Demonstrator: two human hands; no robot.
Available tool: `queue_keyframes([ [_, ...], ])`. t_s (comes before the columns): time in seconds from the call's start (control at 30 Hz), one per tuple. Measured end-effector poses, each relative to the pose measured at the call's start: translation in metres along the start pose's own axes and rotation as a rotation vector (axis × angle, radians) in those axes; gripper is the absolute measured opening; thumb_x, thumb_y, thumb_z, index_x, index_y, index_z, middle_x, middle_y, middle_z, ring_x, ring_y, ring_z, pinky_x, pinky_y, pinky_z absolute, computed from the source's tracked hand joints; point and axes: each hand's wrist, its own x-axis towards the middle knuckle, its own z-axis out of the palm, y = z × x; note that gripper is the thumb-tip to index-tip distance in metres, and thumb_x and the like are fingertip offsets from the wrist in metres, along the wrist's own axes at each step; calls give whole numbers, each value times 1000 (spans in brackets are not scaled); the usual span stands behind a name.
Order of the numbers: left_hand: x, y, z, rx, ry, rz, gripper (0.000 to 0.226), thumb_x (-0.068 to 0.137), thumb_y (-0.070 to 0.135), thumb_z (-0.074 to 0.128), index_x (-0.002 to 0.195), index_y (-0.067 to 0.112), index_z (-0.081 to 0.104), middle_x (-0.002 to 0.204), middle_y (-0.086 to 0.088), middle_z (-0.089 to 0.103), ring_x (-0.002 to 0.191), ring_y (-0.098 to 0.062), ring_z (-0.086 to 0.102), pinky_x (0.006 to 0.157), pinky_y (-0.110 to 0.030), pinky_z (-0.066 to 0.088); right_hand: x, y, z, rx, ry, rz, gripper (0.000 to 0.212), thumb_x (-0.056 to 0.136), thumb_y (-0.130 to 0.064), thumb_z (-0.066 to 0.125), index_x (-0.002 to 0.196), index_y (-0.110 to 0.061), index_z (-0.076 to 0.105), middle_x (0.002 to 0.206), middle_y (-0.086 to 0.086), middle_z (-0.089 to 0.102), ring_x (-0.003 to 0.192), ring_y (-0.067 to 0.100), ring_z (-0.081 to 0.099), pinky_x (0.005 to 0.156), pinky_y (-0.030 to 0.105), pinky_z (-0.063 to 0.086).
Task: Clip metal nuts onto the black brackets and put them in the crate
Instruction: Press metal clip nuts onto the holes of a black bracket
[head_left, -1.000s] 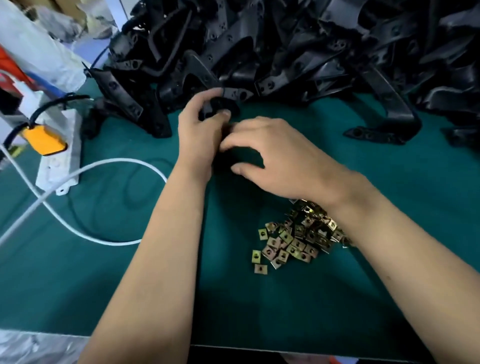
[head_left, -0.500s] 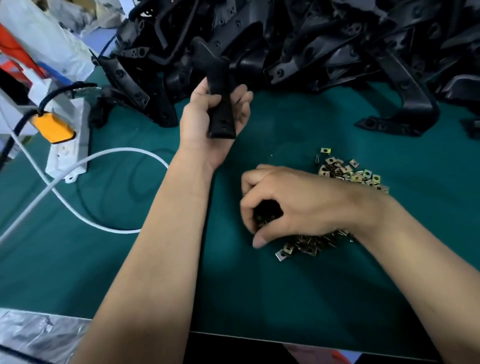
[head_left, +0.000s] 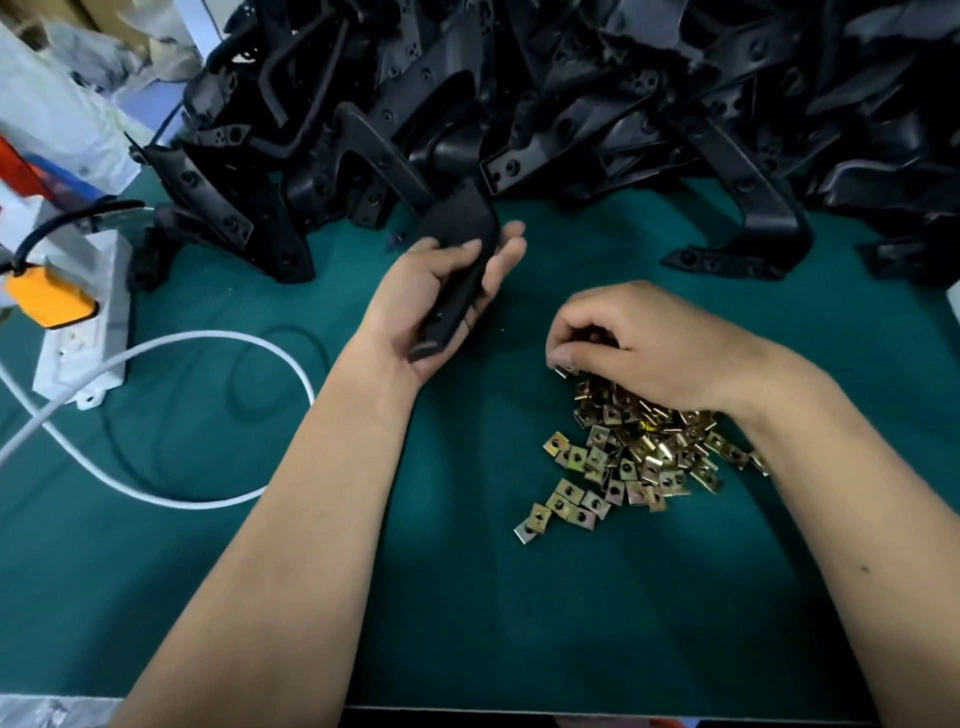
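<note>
While left hand grips bracket, right hand pinches nuts; bracket heap behind.

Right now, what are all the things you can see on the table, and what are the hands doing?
held bracket: one, black, lying in the left palm
bracket pile: too many to count, black, heaped along the far side
loose bracket: one, black, on the mat at the pile's right front
metal nuts: a heap, too many to count, brass-coloured, mid-right on the mat
mat: one, dark green, covering the table
power strip: one, white, far left
plug: one, orange, in the strip
cable: one, white, looping left
left hand: grips the held bracket
right hand: fingers curled, pinching a nut at the heap's top
</note>
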Motion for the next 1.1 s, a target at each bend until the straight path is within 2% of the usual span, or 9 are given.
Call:
queue_keyframes([
  [0.13, 2, -2, 2, 119, -80, -35, 32, 102, -11, 33, 119, 0, 58, 119, -19, 72, 101, -28, 75, 70, -24, 61, 0, 11, -1, 130, 179, -1, 13, 101, -20, 61, 92, -20, 72, 87, -11, 71, 87, 6, 65, 82, 27, 50],
  [0.23, 3, -4, 4, 222, -110, -23, 38, 98, -16, 32, 122, -2, 57, 123, -19, 70, 105, -29, 73, 80, -29, 62, 1, 18, 3, 369, 377, 55, 16, 104, -15, 57, 94, -13, 68, 72, -4, 69, 65, 11, 62, 65, 25, 51],
  [0.47, 0, -4, 3, 370, -188, -2, 40, 100, -13, 37, 135, 1, 50, 137, -18, 65, 104, -32, 73, 76, -29, 62, 5, 22, 9, 655, 674, 159, 19, 99, -26, 69, 90, -9, 70, 60, -2, 62, 53, 6, 52, 53, 19, 43],
  [0.6, -2, -4, 3, 408, -166, -30, 39, 105, 19, 50, 139, 0, 51, 130, -22, 68, 103, -34, 73, 80, -32, 62, 5, 27, 6, 672, 650, 191, 11, 96, -20, 72, 104, -17, 78, 72, -6, 71, 65, 6, 61, 64, 20, 50],
  [0.7, -2, -2, 3, 432, -169, -62, 53, 103, 43, 47, 137, 3, 55, 132, -22, 67, 105, -35, 71, 87, -36, 60, 5, 28, 6, 681, 575, 193, 37, 93, -2, 70, 129, -12, 70, 92, -3, 74, 79, 7, 68, 76, 21, 53],
  [0.83, -4, 3, -2, 493, -227, -97, 50, 96, 36, 58, 131, 1, 59, 129, -24, 68, 105, -41, 71, 87, -44, 62, 5, 25, 7, 675, 545, 152, 47, 95, 9, 62, 139, -8, 61, 101, 6, 74, 85, 13, 73, 80, 23, 57],
  [1.0, -10, 8, -7, 745, -411, -144, 41, 87, 31, 78, 111, 1, 64, 112, -37, 67, 99, -51, 70, 87, -56, 60, 7, 22, 8, 707, 544, 130, 40, 95, -5, 70, 135, -9, 65, 104, 7, 76, 89, 13, 73, 85, 26, 59],
  [1.07, -9, 8, -5, 892, -386, -115, 48, 76, 29, 89, 103, 1, 62, 96, -40, 57, 88, -39, 63, 80, -56, 54, 7, 22, 9, 727, 558, 129, 31, 99, -7, 66, 129, -9, 69, 100, 6, 77, 87, 16, 75, 83, 30, 61],
  [1.1, -9, 8, -4, 944, -366, -92, 43, 72, 28, 89, 97, 5, 62, 87, -31, 52, 79, -29, 54, 69, -44, 47, 6, 22, 9, 739, 560, 126, 26, 100, -4, 63, 125, -8, 71, 96, 6, 77, 84, 18, 75, 80, 31, 61],
])
